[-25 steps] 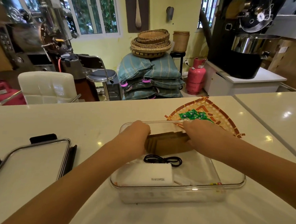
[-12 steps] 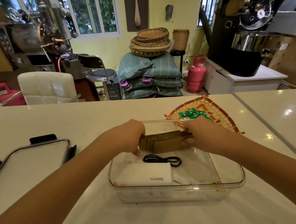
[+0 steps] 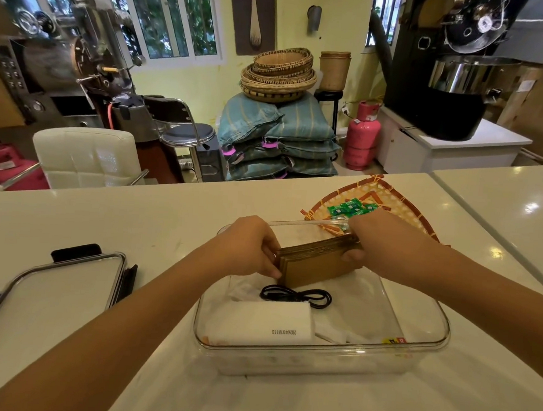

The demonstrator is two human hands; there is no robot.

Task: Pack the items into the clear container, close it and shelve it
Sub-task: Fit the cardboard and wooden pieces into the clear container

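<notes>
Since a second ago the stack of brown cardboard sheets (image 3: pixel 319 261) has come up off the far end of the clear rectangular plastic container (image 3: pixel 416 309) and tipped so its flat face is toward me, and my view has shifted a bit too. My left hand (image 3: pixel 248 245) has its grip closed on the left end of the stack, right hand (image 3: pixel 379 240) closed on the right end, thumb under the edge. The stack is held on edge over the back half of the container, above the coiled black cable (image 3: pixel 294 297). The white rectangular power bank (image 3: pixel 266 327) lies at the near wall

What worries me: the sheets are loose, only pinched at the ends, so if either grip slackens they'll probably fan out and slide. If they land on the cable or sit proud of the rim, the clear lid with black clips (image 3: pixel 58 290), lying well off to the left, likely won't close. The green wrapped sweets (image 3: pixel 349 208) are still on the woven bamboo tray (image 3: pixel 391 196) behind, so packing isn't done

The worktop (image 3: pixel 135 225) is glossy cream stone, so the container could skid if nudged. Beyond it are a white padded chair (image 3: pixel 85 157), stacked blue sacks (image 3: pixel 277 142) with wicker baskets (image 3: pixel 280 74) on top, a pink gas cylinder (image 3: pixel 362 134) and a big black roasting machine (image 3: pixel 450 67)
</notes>
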